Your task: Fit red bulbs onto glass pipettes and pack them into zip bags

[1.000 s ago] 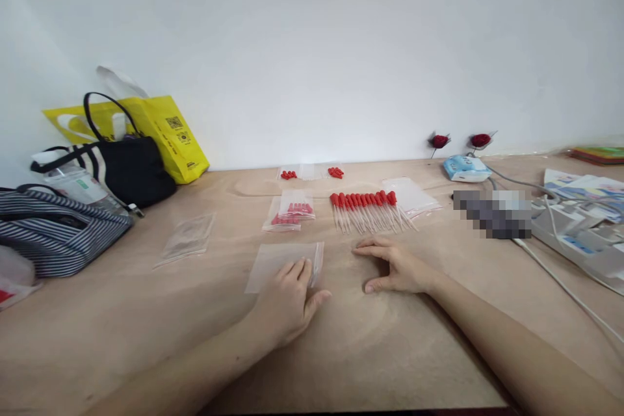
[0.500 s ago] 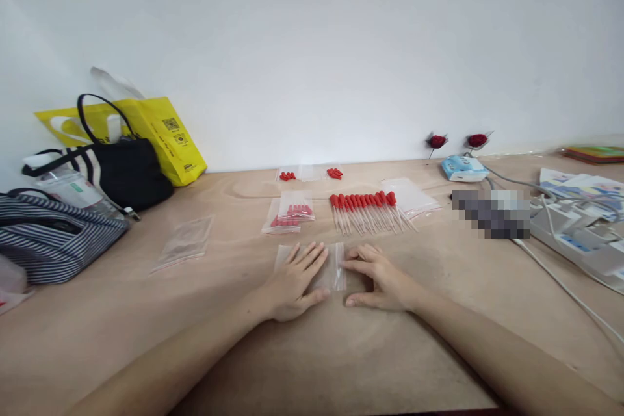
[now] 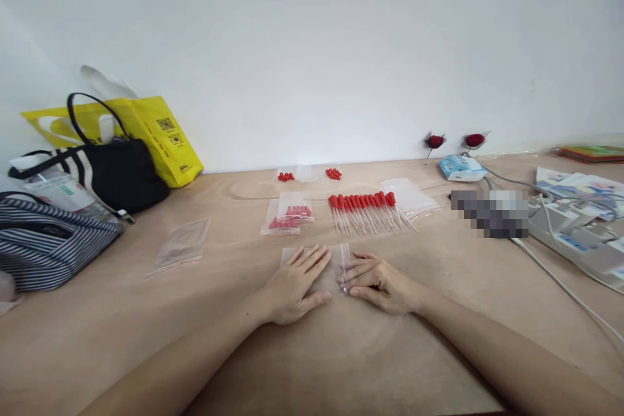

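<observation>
A clear zip bag lies flat near the table's front. Across its left part rests my left hand, palm down with the fingers spread. My right hand is at the bag's right edge, thumb and fingers closed on the zip end. Beyond the hands, red-tipped droppers with clear stems lie in a row. Left of them are two overlapping bags of red caps. Two smaller groups of red caps in clear bags lie near the wall.
Another clear bag lies left, and one lies behind the droppers. Far left stand a yellow bag, a black bag and a striped pouch. A tissue pack, power strip and cables are at right.
My right hand has moved slightly and its fingers have closed on the bag's zip edge, which now lifts a little. My left hand stays flat on the bag. The view has shifted slightly.
</observation>
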Tool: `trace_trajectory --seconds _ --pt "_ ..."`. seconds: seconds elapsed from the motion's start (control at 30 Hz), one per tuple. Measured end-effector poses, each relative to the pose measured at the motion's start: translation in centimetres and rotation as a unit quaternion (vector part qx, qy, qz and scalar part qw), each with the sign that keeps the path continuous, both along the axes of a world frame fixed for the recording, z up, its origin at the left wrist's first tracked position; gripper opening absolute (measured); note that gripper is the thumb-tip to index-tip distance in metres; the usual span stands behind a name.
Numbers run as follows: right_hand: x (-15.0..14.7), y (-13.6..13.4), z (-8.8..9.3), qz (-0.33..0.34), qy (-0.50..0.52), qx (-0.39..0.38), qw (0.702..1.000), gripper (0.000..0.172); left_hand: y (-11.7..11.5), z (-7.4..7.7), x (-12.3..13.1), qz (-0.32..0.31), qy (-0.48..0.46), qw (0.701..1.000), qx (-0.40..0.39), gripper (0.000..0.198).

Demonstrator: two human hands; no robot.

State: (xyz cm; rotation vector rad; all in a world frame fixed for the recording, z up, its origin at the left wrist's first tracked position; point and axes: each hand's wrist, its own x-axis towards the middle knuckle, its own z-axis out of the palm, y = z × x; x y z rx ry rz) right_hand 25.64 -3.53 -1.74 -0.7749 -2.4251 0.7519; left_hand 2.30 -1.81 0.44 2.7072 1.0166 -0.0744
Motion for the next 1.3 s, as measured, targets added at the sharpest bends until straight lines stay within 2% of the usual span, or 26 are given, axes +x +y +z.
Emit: trace_trajectory --seconds 0.17,0.27,0.33,0.37,0.4,0.5,0.57,0.63,0.73,0.87,1.03,1.2,1.27,1.3 --pt "0.7 -0.4 0.7 0.007 0.013 -0.024 1.000 0.028 0.3 0.5 -1.6 0.011 0.002 1.000 -0.007 0.064" --pt "1.3 0.6 0.9 -0.036 0.047 -0.061 0.996 0.031 0.2 0.7 -1.7 0.012 0.000 1.000 -0.008 0.064" --pt "1.7 2.5 0.9 -0.123 0.063 -0.060 0.989 0.033 0.2 0.7 -1.6 0.010 -0.002 1.000 -0.007 0.064" --pt "1.8 3.7 1.0 -0.197 0.067 -0.034 0.978 0.032 0.2 0.6 -1.5 0.009 -0.002 1.000 -0.007 0.064" --pt "1.7 5.2 1.2 -0.268 0.062 -0.005 0.961 0.029 0.2 0.6 -1.5 0.008 -0.002 1.000 -0.007 0.064" --pt "0.9 9.6 1.7 -0.404 0.014 0.063 0.913 0.027 0.1 0.6 -1.4 0.010 -0.002 1.000 -0.006 0.063" --pt "-0.1 11.9 2.1 -0.486 -0.022 0.063 0.872 0.032 0.1 0.6 -1.5 0.011 0.001 1.000 -0.006 0.062" --pt "-1.1 13.5 2.1 -0.521 -0.042 0.049 0.851 0.037 0.1 0.6 -1.5 0.010 0.002 1.000 -0.007 0.062" --pt "-2.3 14.6 1.8 -0.533 -0.041 0.033 0.844 0.037 0.1 0.5 -1.6 0.009 -0.004 1.000 -0.008 0.062" --pt "-2.7 15.2 1.4 -0.532 -0.016 0.012 0.846 0.027 0.1 0.3 -1.6 0.007 -0.005 1.000 -0.006 0.062" --pt "-1.5 15.2 2.3 -0.512 0.063 -0.029 0.856 0.023 0.0 0.3 -1.6 0.004 -0.013 1.000 -0.003 0.061" --pt "1.8 12.1 3.0 -0.460 0.178 -0.081 0.866 0.037 0.0 0.2 -1.5 0.030 -0.016 0.999 -0.003 0.062" --pt "2.9 10.0 2.4 -0.444 0.226 -0.099 0.861 0.041 0.0 0.2 -1.5 0.035 -0.026 0.999 -0.004 0.062" --pt "3.3 8.9 2.0 -0.422 0.307 -0.130 0.843 0.041 0.0 0.2 -1.5 0.035 -0.032 0.999 -0.005 0.062"
